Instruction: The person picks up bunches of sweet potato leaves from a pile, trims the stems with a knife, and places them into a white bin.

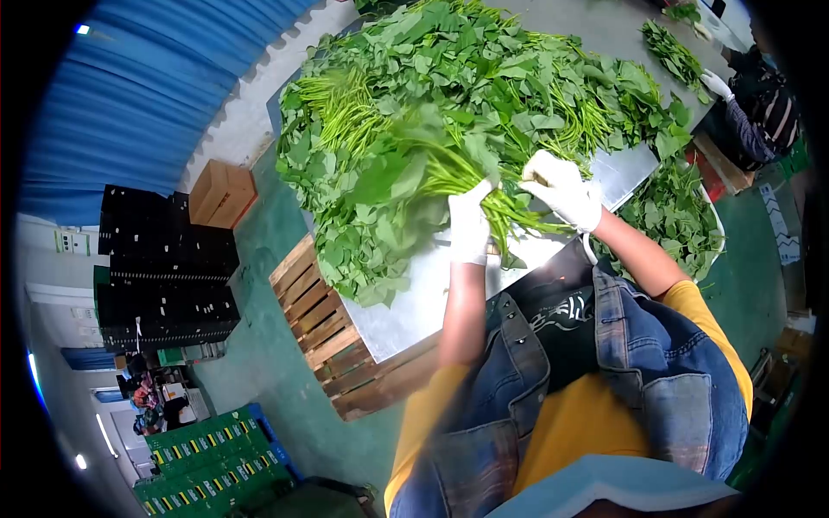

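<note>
- The left gloved hand (469, 223), at the middle of the frame, has its fingers closed around the stems of a bunch of sweet potato greens (451, 173), a name judged from leaf and stem.
- The right gloved hand (561, 188), just beside it, has its fingers bent inward near the cut ends; whether they pinch a stem cannot be told.
- The bunch slants across the front of the heap, its blurred leaves toward the upper left and its stem ends spreading below and right of the left hand.
- It should be light, with slim stems that are fairly stiff yet apt to snap under a hard bend; the leaves look soft, easily bruised or torn, and the stems may slide on one another if damp.
- The best hold seems to be around the gathered bare stems, below the leaves, firm but not crushing.
- Beyond lies the large heap of greens (484, 73), over the metal tabletop (389, 331) from centre to top.
- More greens (669, 207) sit right of the tabletop.
- At the upper right, another person's gloved hand (717, 85) is at a separate bunch (673, 53).
- A wooden pallet (318, 315) shows at the tabletop's left edge.
</note>
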### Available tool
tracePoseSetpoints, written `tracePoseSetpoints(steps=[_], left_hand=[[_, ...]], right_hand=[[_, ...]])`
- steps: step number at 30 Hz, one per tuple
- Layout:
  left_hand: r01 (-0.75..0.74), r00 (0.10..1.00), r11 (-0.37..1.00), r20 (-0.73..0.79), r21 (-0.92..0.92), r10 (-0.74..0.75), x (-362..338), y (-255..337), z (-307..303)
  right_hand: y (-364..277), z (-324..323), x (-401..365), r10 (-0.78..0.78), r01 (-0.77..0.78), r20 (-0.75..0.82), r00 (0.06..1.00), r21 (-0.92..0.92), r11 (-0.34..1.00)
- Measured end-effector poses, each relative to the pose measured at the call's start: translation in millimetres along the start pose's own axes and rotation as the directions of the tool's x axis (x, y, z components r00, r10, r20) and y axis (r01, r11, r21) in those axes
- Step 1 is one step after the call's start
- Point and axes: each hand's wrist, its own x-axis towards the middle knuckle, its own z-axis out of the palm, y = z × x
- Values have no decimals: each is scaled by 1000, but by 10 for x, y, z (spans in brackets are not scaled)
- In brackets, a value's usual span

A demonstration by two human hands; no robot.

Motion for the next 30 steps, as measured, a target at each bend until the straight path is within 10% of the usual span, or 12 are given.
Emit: tracePoseSetpoints(steps=[4,5,7,10,13,16,20,21,25,26,27,30], left_hand=[[-105,994,994,-38,20,105,-7,37,72],[110,983,859,-74,-500,-169,51,140,74],[227,798,-137,264,-964,-541,113,254,139],[207,784,-188,278,-960,-555,93,245,254],[278,788,-91,281,-956,-547,97,371,113],[253,784,-60,241,-966,-572,122,520,79],[220,791,4,176,-975,-586,136,687,98],[289,779,26,219,-957,-587,133,681,99],[377,747,-9,310,-926,-588,157,719,41],[376,736,-3,301,-927,-606,176,717,-9],[318,845,334,105,-887,-525,172,658,-87],[499,635,183,213,-847,-743,204,302,-79]], right_hand=[[-51,-96,-48,-150,171,99,984,-264,949],[-81,-127,-54,-148,189,149,978,-325,926],[-73,-141,-72,-127,180,167,978,-355,917],[-137,-191,-87,-93,171,201,975,-412,895],[-116,-160,-126,173,-175,34,984,54,983],[-209,-203,-24,150,-151,14,989,116,982],[165,-191,-101,-180,217,139,974,-337,916],[98,-193,-78,326,-336,99,940,104,936],[102,-291,-167,467,-439,179,866,718,540],[225,-346,-246,395,-397,175,902,698,596],[169,-459,-335,366,-409,232,902,731,546],[426,-997,-761,363,-613,503,785,544,572]])
